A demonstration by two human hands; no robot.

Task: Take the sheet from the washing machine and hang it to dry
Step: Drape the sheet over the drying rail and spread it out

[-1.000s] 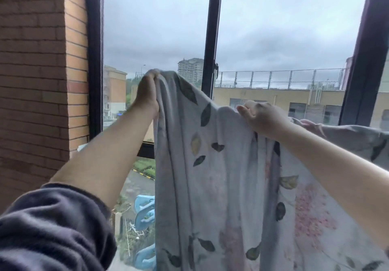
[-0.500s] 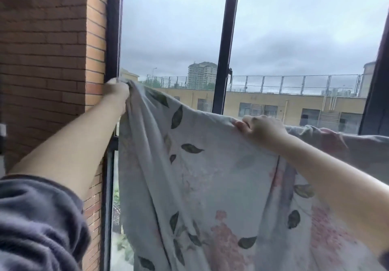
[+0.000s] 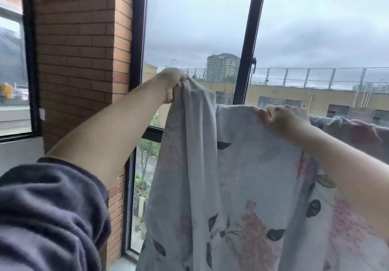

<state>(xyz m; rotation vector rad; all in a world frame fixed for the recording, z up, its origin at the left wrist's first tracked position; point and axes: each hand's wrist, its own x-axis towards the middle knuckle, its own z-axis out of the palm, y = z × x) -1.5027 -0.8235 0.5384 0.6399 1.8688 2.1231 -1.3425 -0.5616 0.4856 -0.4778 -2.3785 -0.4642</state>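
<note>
Left grip (image 3: 172, 85) is clamped round a bunched corner of the sheet (image 3: 242, 176), fingers curled, fabric gathered in the fist. It is seen at 11 o'clock, just off centre. Right grip (image 3: 282, 119) is pinched on the sheet's top edge at 3 o'clock, fingers curled over it. Both are held raised on outstretched arms, left higher than right.

Nearest, at 8 o'clock: dark fleece sleeve (image 3: 48, 214), pushed up, left forearm bared.

Sheet: pale grey-blue, printed with dark leaves and pink flowers. It is held up in front of the window, sagging slightly between the two grips, and is draped from centre down past 5 and 6 o'clock, out of frame. Past the right grip its edge is seen bunched, running to the frame edge at 3 o'clock. What carries it there cannot be told.

Behind, at 10 o'clock: brick pillar (image 3: 77, 49), flanked by a side window (image 3: 12, 60) at 9 o'clock. Black mullion (image 3: 246, 60) at 1 o'clock.

Outside:
- trees (image 3: 147, 150) are glimpsed at 7 o'clock, between pillar and sheet
- yellow building (image 3: 315, 100) between 2 and 3 o'clock, roof fence (image 3: 315, 77) mounted on top
- tower block (image 3: 223, 66) at 1 o'clock, further off
- overcast sky (image 3: 200, 18) at 12 o'clock
</note>
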